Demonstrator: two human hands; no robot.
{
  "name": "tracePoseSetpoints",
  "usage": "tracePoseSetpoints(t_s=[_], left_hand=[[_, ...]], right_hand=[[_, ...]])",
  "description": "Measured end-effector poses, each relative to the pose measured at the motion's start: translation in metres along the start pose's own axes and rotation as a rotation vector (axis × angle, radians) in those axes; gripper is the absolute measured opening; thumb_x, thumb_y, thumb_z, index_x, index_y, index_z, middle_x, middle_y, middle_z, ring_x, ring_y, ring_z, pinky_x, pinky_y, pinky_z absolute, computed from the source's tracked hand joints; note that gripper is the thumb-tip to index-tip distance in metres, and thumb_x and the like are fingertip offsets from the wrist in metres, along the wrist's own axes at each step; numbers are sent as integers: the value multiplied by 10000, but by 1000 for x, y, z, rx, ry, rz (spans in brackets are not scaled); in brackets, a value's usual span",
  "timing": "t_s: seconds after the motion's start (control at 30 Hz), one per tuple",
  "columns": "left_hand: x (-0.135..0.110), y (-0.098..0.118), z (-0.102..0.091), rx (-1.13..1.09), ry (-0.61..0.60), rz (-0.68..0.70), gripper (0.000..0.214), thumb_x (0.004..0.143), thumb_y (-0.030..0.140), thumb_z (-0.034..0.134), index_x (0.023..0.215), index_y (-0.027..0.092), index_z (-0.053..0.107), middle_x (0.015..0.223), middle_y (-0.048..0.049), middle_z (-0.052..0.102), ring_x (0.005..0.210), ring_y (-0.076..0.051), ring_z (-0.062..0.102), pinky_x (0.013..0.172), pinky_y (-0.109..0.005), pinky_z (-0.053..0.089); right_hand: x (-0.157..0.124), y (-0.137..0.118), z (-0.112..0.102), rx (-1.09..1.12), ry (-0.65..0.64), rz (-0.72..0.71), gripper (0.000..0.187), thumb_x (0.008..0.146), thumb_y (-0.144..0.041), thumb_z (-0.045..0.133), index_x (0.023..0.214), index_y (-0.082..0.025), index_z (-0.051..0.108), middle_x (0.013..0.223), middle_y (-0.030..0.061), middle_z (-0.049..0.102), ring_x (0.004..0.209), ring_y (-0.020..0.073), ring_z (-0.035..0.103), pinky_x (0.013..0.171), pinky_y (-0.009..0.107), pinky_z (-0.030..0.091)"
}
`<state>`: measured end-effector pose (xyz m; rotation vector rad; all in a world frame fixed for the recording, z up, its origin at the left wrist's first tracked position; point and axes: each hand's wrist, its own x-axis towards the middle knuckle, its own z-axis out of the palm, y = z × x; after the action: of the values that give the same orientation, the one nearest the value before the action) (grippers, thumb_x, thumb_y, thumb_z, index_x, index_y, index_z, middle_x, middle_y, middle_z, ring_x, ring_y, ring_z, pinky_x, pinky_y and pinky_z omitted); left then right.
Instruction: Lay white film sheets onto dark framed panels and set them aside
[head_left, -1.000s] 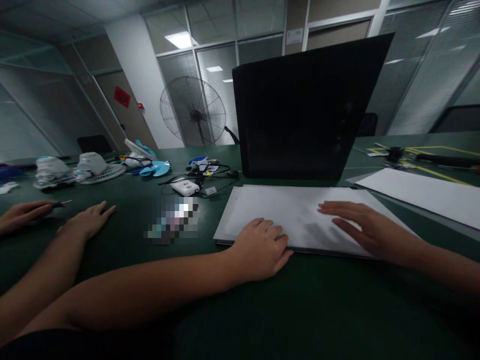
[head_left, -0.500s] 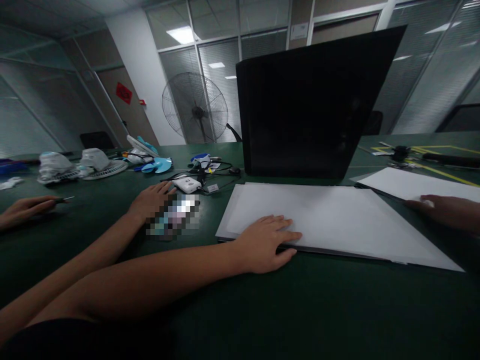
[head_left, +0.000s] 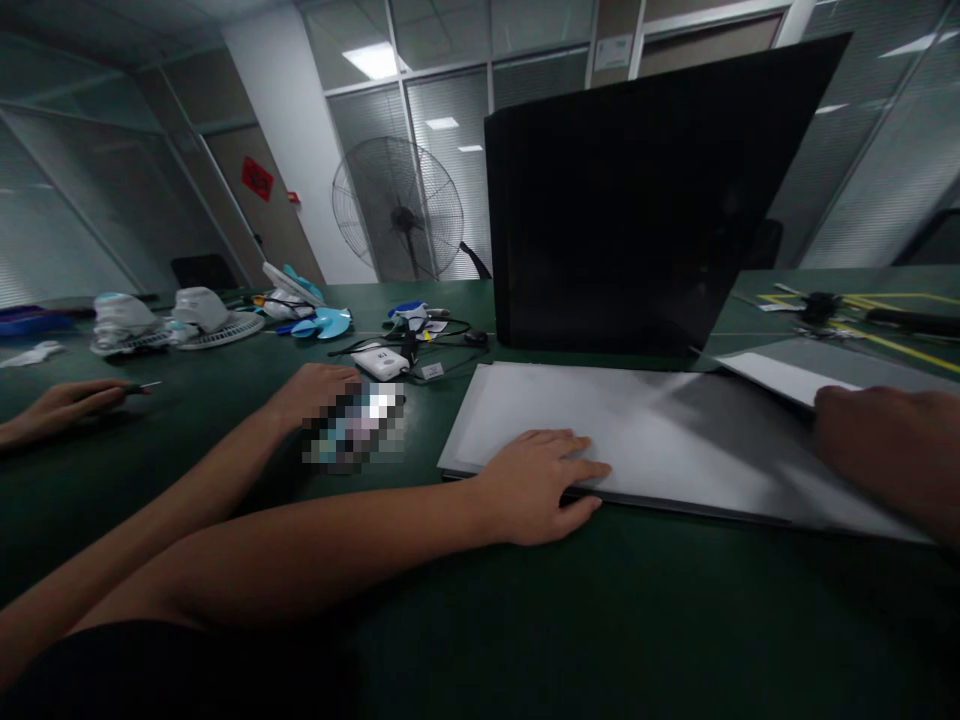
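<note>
My left hand (head_left: 536,485) lies palm down on the near left part of a stack of large white sheets (head_left: 660,430), fingers spread and thumb over the front edge. A dark layer shows along the stack's lower edge. On the right, my right hand (head_left: 885,450) is closed on the edge of a stiff white sheet (head_left: 787,377), tilted up above the stack and throwing a shadow on it. That hand's fingertips are hidden. Behind the stack, a large black panel (head_left: 637,210) stands upright.
Another person's hand (head_left: 311,392) rests by a pixelated item (head_left: 360,430) on the left. Farther left, a hand (head_left: 82,400) holds a thin metal-tipped tool (head_left: 146,387). White fan parts (head_left: 202,318), a white box (head_left: 379,362) with cables, and yellow strips (head_left: 892,340) lie on the green table.
My right hand has come inward over the stack and tilted up the white sheet, which lay flatter before. My left hand stays pressed on the stack. The whole view has shifted slightly.
</note>
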<state>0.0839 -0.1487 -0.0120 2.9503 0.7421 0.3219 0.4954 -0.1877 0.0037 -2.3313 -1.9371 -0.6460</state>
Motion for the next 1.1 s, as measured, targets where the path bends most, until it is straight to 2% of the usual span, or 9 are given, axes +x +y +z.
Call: tracePoseSetpoints(t_s=[0.07, 0.17, 0.27, 0.37, 0.43, 0.53, 0.73, 0.9, 1.1], left_hand=[[0, -1, 0, 13, 11, 14, 477, 1039, 463, 519, 1467, 260, 580, 1562, -97, 553, 1446, -279, 510, 1156, -510, 450], [0, 0, -1, 58, 54, 75, 451, 1033, 422, 533, 1435, 230, 602, 1518, -107, 588, 1402, -277, 543, 1128, -483, 466], [-3, 3, -4, 182, 121, 264, 335, 1041, 304, 506, 1306, 202, 684, 1350, -106, 688, 1232, -245, 633, 1030, -400, 502], [-9, 10, -6, 381, 192, 488, 306, 1063, 226, 457, 1248, 250, 699, 1257, -63, 727, 1116, -208, 651, 936, -353, 495], [-12, 16, -6, 479, 262, 526, 314, 1068, 217, 461, 1307, 269, 657, 1311, -54, 704, 1147, -206, 636, 944, -349, 477], [-10, 21, -6, 529, 310, 380, 297, 1064, 243, 470, 1313, 211, 629, 1316, -99, 685, 1164, -247, 626, 965, -390, 470], [0, 23, -7, 429, 119, 41, 320, 1014, 426, 519, 1106, 147, 647, 1054, -115, 704, 920, -284, 664, 767, -415, 530], [-2, 28, -6, 513, 107, 68, 339, 1037, 343, 482, 1257, 126, 621, 1132, -157, 715, 979, -298, 689, 766, -412, 548], [-3, 32, -2, 660, 63, -83, 356, 997, 206, 488, 1299, 84, 632, 1132, -218, 732, 888, -322, 723, 662, -408, 545]], right_hand=[[-22, -33, -18, -59, -23, -81, 190, 830, -303, 517, 817, -175, 656, 754, 171, 636, 559, 262, 583, 505, 361, 333], [-55, -69, -27, -40, 281, -356, 201, 799, -302, 514, 906, -209, 656, 769, 139, 661, 493, 237, 563, 410, 300, 260], [-75, -91, -28, -4, 547, -561, 255, 840, -231, 424, 951, -209, 653, 839, 131, 699, 577, 231, 633, 406, 296, 365], [-77, -108, -31, 66, 563, -681, 283, 917, -236, 394, 982, -195, 666, 909, 122, 720, 629, 190, 653, 447, 272, 429], [-74, -118, -33, 152, 562, -767, 326, 982, -257, 362, 1031, -190, 678, 929, 100, 729, 664, 176, 665, 506, 277, 479], [-70, -132, -36, 282, 559, -836, 330, 1036, -256, 372, 1067, -191, 694, 962, 69, 738, 752, 175, 696, 616, 303, 544], [-70, -134, -37, 321, 587, -925, 251, 1037, -231, 469, 1132, -190, 697, 1089, 40, 738, 912, 153, 711, 760, 314, 591], [-70, -124, -35, 333, 700, -1003, 281, 972, -119, 541, 1224, -139, 665, 1252, 77, 696, 1099, 190, 690, 851, 345, 590], [-65, -127, -34, 338, 581, -988, 320, 1004, -151, 486, 1267, -141, 668, 1240, 74, 702, 1038, 186, 708, 847, 367, 605]])
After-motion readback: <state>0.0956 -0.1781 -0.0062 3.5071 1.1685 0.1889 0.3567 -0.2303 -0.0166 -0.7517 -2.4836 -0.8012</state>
